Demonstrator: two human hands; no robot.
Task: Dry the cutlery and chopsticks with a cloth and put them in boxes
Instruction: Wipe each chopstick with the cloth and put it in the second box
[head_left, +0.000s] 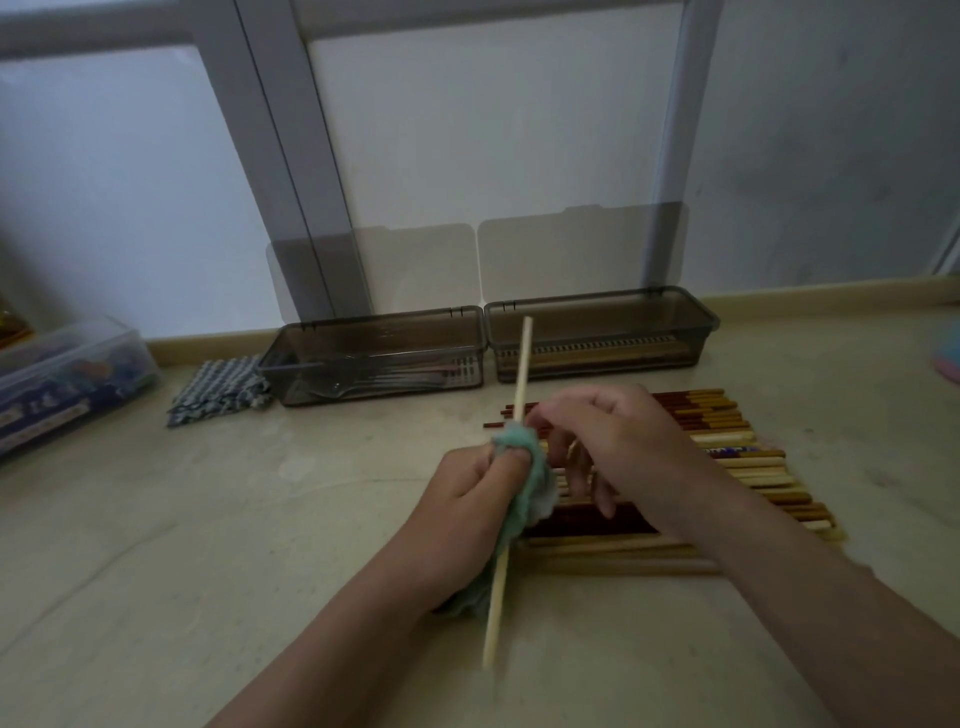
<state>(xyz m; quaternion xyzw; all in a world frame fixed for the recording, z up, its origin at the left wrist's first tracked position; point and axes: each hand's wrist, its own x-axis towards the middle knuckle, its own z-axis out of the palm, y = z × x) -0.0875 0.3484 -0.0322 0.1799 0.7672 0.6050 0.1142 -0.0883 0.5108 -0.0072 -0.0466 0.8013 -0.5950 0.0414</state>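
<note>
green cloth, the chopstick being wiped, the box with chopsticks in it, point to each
green cloth (532, 486), head view, bunched middle fold
chopstick (522, 364), head view, bare shaft above the cloth
right box (704, 335), head view, its right end wall

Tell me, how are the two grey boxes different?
The left box holds metal cutlery; the right box holds wooden chopsticks. The left box sits beside a folded checked cloth; the right box sits behind the chopstick pile. Both are smoky, see-through, with lids standing open.
</note>
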